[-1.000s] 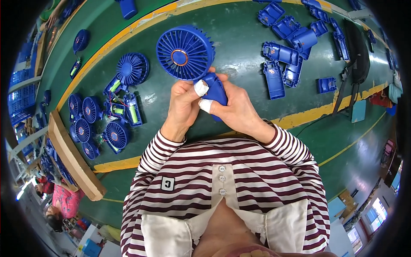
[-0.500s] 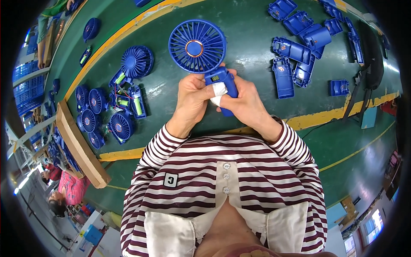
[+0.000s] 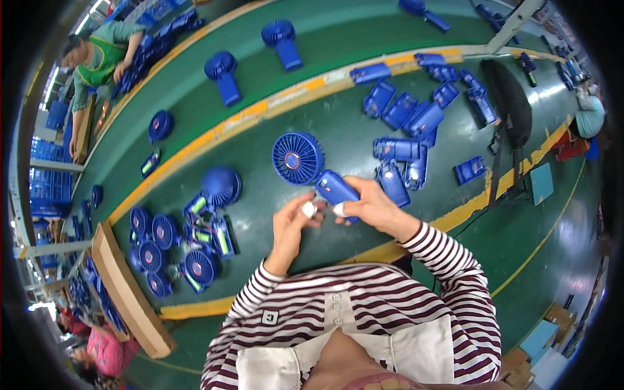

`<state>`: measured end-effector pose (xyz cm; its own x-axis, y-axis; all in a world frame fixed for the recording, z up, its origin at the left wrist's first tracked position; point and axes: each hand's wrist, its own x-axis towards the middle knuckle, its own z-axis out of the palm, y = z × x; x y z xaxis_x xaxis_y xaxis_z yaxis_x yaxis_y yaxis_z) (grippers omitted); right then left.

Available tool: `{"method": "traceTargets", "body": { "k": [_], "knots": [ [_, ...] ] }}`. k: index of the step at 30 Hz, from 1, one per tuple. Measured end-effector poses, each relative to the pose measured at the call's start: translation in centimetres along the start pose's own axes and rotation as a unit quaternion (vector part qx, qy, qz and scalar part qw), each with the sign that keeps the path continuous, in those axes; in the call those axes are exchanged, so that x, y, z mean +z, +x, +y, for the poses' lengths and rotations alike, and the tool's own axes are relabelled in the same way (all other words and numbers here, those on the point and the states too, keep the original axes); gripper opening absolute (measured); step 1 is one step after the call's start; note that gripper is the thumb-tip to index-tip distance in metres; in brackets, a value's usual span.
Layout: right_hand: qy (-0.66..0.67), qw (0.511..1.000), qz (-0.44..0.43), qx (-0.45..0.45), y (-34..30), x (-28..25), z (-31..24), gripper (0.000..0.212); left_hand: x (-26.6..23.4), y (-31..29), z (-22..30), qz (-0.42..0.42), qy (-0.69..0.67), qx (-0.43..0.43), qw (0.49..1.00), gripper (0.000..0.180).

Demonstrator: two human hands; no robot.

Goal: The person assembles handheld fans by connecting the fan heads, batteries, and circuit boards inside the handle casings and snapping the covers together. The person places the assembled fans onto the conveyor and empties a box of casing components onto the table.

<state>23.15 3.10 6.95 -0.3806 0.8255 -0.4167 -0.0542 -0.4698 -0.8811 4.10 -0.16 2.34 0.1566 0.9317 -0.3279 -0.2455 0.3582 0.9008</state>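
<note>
The right hand (image 3: pixel 376 207) grips the handle of a blue plastic hand fan with a round, slatted head (image 3: pixel 331 182); the fan points up and left from it, above a shiny green table (image 3: pixel 257 146). The left hand (image 3: pixel 289 226) is just beside the handle, half open, fingers loosely bent; it is blurry, so I cannot tell if it touches the fan. Just past the right hand lie open blue plastic shells (image 3: pixel 392 184). Left of the left hand are round blue fan heads (image 3: pixel 150 258). Farther left is a long brown cardboard tray (image 3: pixel 132 292). Well right of the right hand is a long black bag with straps (image 3: pixel 510 107). Past both hands, small blue fans (image 3: pixel 283 45) lie on a green strip (image 3: pixel 344 39). Farthest, up and left, is a person in a green apron (image 3: pixel 103 62).
</note>
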Motion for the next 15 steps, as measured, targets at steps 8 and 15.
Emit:
{"method": "traceTargets", "body": {
  "k": [8,15],
  "knots": [
    [-0.564,0.716,0.354,-0.208,13.3,-11.1,-10.0,0.048,0.4,-1.0,-3.2,-0.056,0.06,0.065,0.995,0.027],
    [-0.686,0.609,0.333,-0.218,21.0,-6.3,-10.4,0.05,-0.6,-1.1,-3.5,-0.033,0.126,0.127,0.983,0.024]
  ]
}}
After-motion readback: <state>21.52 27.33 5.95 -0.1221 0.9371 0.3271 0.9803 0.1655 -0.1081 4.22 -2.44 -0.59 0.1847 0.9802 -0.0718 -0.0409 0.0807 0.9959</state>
